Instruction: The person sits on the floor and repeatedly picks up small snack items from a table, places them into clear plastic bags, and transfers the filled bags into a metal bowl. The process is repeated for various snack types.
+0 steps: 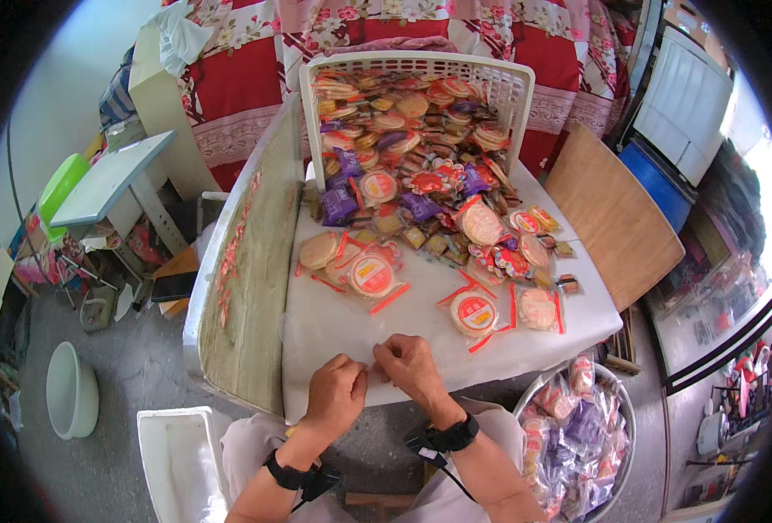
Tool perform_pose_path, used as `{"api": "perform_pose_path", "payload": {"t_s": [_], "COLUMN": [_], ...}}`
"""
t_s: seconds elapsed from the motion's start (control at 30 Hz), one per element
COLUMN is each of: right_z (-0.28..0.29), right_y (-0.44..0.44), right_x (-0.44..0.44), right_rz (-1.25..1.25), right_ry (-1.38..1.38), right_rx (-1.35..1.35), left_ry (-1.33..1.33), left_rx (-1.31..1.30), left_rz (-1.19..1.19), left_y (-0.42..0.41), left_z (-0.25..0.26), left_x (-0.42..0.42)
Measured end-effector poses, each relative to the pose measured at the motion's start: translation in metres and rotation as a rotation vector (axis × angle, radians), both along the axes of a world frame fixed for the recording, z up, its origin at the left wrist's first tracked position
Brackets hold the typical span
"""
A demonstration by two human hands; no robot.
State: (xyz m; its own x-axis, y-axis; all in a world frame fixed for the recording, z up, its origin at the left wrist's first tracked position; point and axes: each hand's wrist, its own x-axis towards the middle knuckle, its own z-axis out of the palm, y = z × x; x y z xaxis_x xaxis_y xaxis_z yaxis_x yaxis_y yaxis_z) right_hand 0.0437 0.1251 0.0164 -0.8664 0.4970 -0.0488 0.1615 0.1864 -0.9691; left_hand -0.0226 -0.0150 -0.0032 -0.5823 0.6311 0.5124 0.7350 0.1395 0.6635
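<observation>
Over the front edge of the white-covered table (334, 327), my left hand (337, 391) and my right hand (411, 367) face each other, a small gap between them. The fingers of both are curled inward, and whether anything thin is pinched in them is hidden. Just beyond lie wrapped round crackers (371, 274) with red-edged clear wrappers. Another wrapped cracker (473, 312) lies ahead of my right hand. Farther back, a white plastic basket (525, 118) rests on its side, its mixed packaged snacks (419, 140) spilling onto the table. Purple packets (340, 204) and small square snacks (435, 245) are among them.
A wooden board (255, 281) stands along the table's left side. At lower right, a round metal basin (629, 418) holds bagged snacks. A white foam box (180, 457) sits by my left leg, with a pale basin (72, 391) on the floor beyond. A brown panel (615, 222) leans at right.
</observation>
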Motion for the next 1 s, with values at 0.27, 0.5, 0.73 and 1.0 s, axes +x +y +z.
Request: {"api": "perform_pose_path", "payload": {"t_s": [0.27, 0.5, 0.73, 1.0], "right_z": [0.001, -0.044, -0.042, -0.032], "right_y": [-0.005, 0.008, 0.009, 0.009], "right_x": [0.002, 0.006, 0.005, 0.007], "right_rz": [-0.017, -0.014, 0.035, 0.023], "right_ry": [0.008, 0.051, 0.069, 0.096], "right_rx": [-0.191, -0.106, 0.028, 0.105], "left_ry": [-0.074, -0.156, -0.301, 0.130], "left_rx": [-0.063, 0.051, 0.189, -0.059], "left_rz": [0.079, 0.040, 0.164, 0.045], "left_y": [0.003, 0.008, 0.003, -0.001], "left_z": [0.015, 0.003, -0.009, -0.002], "left_x": [0.001, -0.001, -0.012, 0.002]}}
